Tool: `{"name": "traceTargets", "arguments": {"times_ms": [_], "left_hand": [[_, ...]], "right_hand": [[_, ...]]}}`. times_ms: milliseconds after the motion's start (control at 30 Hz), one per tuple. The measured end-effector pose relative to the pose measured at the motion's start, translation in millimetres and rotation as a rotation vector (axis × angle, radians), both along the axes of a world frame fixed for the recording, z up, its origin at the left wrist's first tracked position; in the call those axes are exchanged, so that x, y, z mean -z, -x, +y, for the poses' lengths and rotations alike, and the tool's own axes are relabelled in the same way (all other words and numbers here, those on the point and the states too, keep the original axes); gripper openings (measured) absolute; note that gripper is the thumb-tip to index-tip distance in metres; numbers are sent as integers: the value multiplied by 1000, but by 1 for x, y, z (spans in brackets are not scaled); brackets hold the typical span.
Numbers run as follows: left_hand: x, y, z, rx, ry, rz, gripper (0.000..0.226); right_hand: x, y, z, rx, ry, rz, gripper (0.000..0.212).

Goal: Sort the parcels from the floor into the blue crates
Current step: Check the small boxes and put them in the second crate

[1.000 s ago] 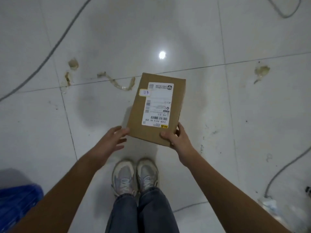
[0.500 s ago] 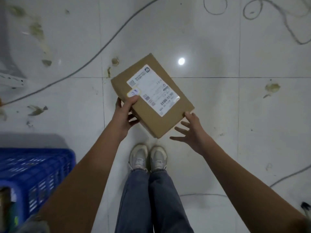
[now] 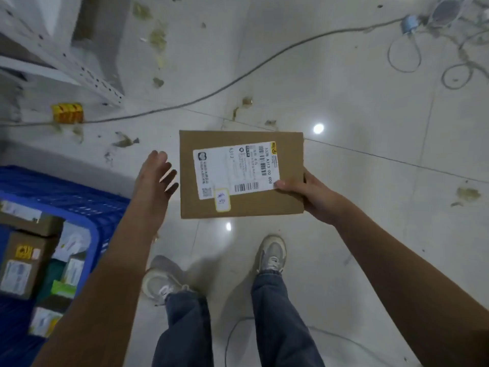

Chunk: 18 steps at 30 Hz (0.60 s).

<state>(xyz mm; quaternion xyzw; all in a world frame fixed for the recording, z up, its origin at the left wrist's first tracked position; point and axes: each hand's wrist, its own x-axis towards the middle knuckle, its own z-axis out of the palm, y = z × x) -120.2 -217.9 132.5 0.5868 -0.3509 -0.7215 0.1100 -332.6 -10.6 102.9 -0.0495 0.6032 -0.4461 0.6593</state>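
Cardboard parcel (image 3: 241, 174), label up, is off the floor at waist height, pinched at its corner by the right hand (image 3: 308, 195), left hand (image 3: 154, 176) spread beside it, untouching; blue crate (image 3: 79, 207) at left, already holding several boxes, awaits this one.

Your left hand (image 3: 154, 176) hangs spread just beside the box (image 3: 240, 174), with only a thin gap between them, and open floor (image 3: 344, 96) lies ahead and to your right. The blue crate (image 3: 87, 207) at lower left is open on top but crowded with parcels (image 3: 23, 260). A white shelf frame (image 3: 87, 72) blocks upper left, and cables (image 3: 238, 78) cross the floor.
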Motion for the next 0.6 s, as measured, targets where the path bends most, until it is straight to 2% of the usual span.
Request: {"name": "traceTargets", "arguments": {"times_ms": [67, 133, 200, 300, 333, 400, 500, 600], "left_hand": [[-1, -23, -8, 201, -7, -21, 100], [1, -49, -14, 202, -27, -10, 102], [5, -81, -19, 72, -55, 45, 98], [7, -129, -21, -208, -100, 131, 80], [9, -144, -19, -283, -117, 181, 73], [7, -171, -16, -400, -138, 276, 65], [3, -216, -26, -477, -148, 366, 79], [4, -277, -51, -491, -184, 347, 74]], "right_hand": [[-8, -13, -21, -176, 23, 27, 97], [-14, -32, -45, -244, 11, 74, 97], [-19, -58, -68, -126, -22, 114, 97], [-24, -105, -101, 223, -74, 163, 92], [-27, -127, -112, 231, -85, 152, 90], [-31, -180, -138, 113, -91, 105, 94], [-27, -259, -180, -43, -47, 31, 94], [-29, -317, -219, -81, -30, 32, 80]]}}
